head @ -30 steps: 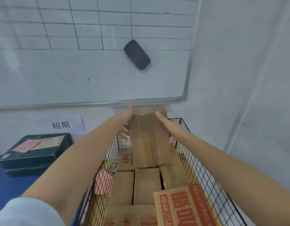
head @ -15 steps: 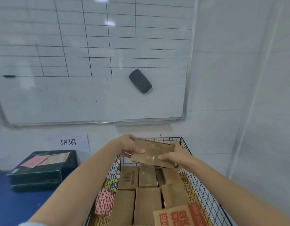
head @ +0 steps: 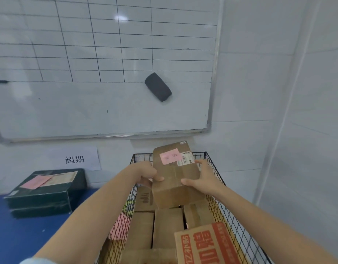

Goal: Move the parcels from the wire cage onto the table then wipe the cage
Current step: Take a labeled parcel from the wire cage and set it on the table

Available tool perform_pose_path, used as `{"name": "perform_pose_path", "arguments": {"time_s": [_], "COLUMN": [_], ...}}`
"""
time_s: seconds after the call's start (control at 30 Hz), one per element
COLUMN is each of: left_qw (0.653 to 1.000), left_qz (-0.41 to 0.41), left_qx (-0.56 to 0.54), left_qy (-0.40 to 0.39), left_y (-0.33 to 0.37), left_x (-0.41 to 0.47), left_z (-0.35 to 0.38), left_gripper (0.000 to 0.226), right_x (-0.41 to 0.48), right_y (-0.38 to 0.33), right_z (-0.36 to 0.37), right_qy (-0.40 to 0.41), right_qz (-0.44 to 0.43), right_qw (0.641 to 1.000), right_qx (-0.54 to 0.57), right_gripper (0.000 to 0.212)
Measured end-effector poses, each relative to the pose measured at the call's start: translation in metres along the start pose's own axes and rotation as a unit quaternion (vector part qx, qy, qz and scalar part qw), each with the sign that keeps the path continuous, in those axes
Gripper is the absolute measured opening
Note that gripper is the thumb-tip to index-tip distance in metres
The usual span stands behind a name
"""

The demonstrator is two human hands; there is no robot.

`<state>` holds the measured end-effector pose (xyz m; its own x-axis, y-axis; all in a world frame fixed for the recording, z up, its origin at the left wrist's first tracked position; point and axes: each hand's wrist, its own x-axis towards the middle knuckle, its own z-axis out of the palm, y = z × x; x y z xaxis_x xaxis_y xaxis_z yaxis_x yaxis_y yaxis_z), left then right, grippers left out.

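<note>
A brown cardboard parcel (head: 174, 176) with a pink sticker and a white label is held above the far end of the black wire cage (head: 219, 189). My left hand (head: 146, 173) grips its left side, thumb on top. My right hand (head: 201, 178) grips its right side. Several more brown parcels (head: 167, 227) lie packed inside the cage below. A box with orange print (head: 206, 244) sits at the near right.
The blue table (head: 21, 235) lies left of the cage with a dark green box (head: 48, 189) bearing a pink slip. A whiteboard (head: 99, 63) with a black eraser (head: 157, 89) hangs on the wall behind. White walls close in on the right.
The parcel has been lifted out of the cage and turned, so its labelled face now shows. Both hands came up and toward me with it.
</note>
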<state>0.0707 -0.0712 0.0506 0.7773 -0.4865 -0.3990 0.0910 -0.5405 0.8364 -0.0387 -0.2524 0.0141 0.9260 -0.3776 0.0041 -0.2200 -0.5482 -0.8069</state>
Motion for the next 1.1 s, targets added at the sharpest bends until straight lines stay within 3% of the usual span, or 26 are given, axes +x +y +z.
{"name": "perform_pose_path", "arguments": {"time_s": [0.07, 0.4, 0.57, 0.67, 0.83, 0.9, 0.97, 1.1], "left_qw": [1.0, 0.999, 0.985, 0.984, 0.986, 0.983, 0.984, 0.991], "left_qz": [-0.009, -0.007, 0.012, 0.008, 0.022, 0.028, 0.027, 0.013], "left_qx": [0.005, -0.01, -0.13, -0.127, -0.117, -0.147, -0.153, -0.129], "left_qy": [-0.012, 0.048, 0.112, 0.122, 0.114, 0.103, 0.084, 0.034], "left_y": [-0.002, -0.003, 0.002, 0.004, 0.003, 0.002, 0.0, 0.001], "left_x": [0.004, 0.019, 0.027, 0.029, 0.036, 0.036, 0.036, 0.038], "left_z": [0.006, 0.011, 0.005, 0.005, 0.015, 0.018, 0.017, 0.012], "left_gripper": [0.027, 0.044, 0.056, 0.055, 0.071, 0.077, 0.078, 0.084], "right_x": [-0.003, -0.001, -0.002, 0.0, 0.006, 0.01, 0.015, 0.029], "right_y": [-0.001, 0.012, 0.017, 0.012, 0.003, 0.005, 0.009, 0.023], "right_z": [-0.001, 0.012, 0.015, 0.013, 0.009, 0.01, 0.01, 0.013], "right_qy": [-0.006, -0.012, -0.016, -0.001, 0.009, 0.008, 0.017, 0.009], "right_qz": [-0.014, -0.017, -0.043, -0.028, -0.065, -0.079, -0.068, -0.06], "right_qw": [1.0, 1.0, 0.999, 1.0, 0.997, 0.995, 0.995, 0.994], "right_qx": [-0.021, -0.016, 0.002, -0.001, 0.036, 0.061, 0.077, 0.086], "right_gripper": [0.101, 0.136, 0.146, 0.129, 0.046, 0.041, 0.057, 0.129]}}
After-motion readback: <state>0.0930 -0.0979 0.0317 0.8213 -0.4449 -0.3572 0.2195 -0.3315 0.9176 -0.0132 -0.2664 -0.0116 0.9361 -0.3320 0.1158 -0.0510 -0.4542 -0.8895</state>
